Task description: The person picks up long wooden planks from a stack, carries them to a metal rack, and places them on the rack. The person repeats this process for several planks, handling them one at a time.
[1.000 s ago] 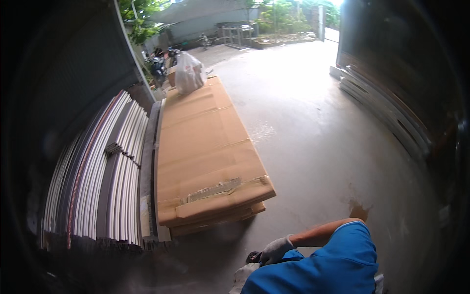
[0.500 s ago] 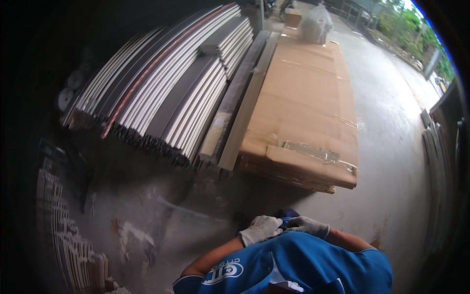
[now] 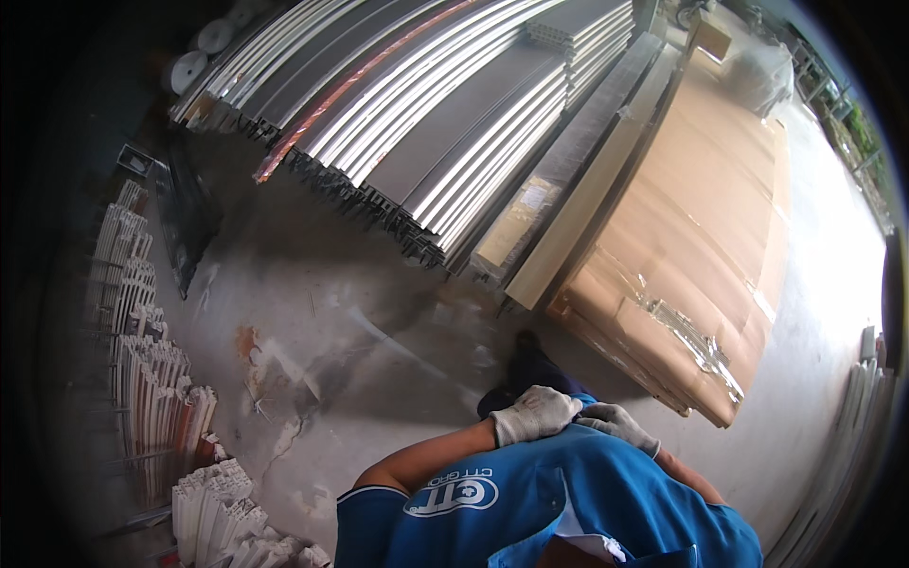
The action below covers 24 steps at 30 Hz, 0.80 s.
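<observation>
Both my hands wear pale work gloves and meet in front of my blue shirt (image 3: 559, 502). My left hand (image 3: 535, 414) is curled, and its fingers lie over the back of my right hand (image 3: 620, 426), which is flatter. I see nothing held in either hand. My dark trouser leg and shoe (image 3: 528, 364) stand on the concrete floor (image 3: 312, 312) just above my hands. The nearest corner of a long stack of cardboard-wrapped flat packs (image 3: 701, 237) is a short way to the right of my hands.
Long grey and white metal profiles (image 3: 454, 123) lie in a sloping pile across the top, one of them reddish. Bundles of white profile ends (image 3: 151, 388) stand along the left. More long strips (image 3: 852, 473) lie at the right edge, beside a bright outdoor floor.
The view has swung left and down, from the sunlit yard to the profile pile and the floor. My gloved hands have come together and stay joined in front of me.
</observation>
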Available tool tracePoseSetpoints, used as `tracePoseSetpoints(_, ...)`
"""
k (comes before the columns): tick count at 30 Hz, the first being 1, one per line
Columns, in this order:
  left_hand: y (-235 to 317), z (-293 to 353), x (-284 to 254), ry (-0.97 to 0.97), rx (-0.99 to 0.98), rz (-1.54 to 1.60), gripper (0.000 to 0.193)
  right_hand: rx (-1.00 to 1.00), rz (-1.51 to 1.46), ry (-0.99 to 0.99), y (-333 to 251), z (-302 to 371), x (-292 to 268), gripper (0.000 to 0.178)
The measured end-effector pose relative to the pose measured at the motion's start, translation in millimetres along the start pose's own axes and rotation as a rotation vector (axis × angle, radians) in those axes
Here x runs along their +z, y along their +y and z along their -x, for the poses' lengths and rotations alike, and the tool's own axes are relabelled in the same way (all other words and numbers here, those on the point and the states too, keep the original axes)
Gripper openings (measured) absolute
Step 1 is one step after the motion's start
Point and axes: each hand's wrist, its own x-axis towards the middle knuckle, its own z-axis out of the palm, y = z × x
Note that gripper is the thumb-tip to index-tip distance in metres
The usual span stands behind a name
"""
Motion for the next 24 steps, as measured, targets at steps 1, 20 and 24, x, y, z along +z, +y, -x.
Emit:
tracePoseSetpoints(1,-12.3,-2.0,-8.2,0.011,0.011,-0.011,0.021,-0.002,0.012,-0.002,-8.3,-13.4,-4.7,0.042)
tracePoseSetpoints(20,-215.2,118.3,-123.5,0.389,0.099,-0.239,0.013,-0.19,0.212,0.015,-175.1,-210.6,99.6,0.042)
tracePoseSetpoints(24,-259.1,169.3,-152.2,0.408,0.096,-0.16,0.013,-0.056,0.055,0.04,-212.7,-251.5,153.1,0.041)
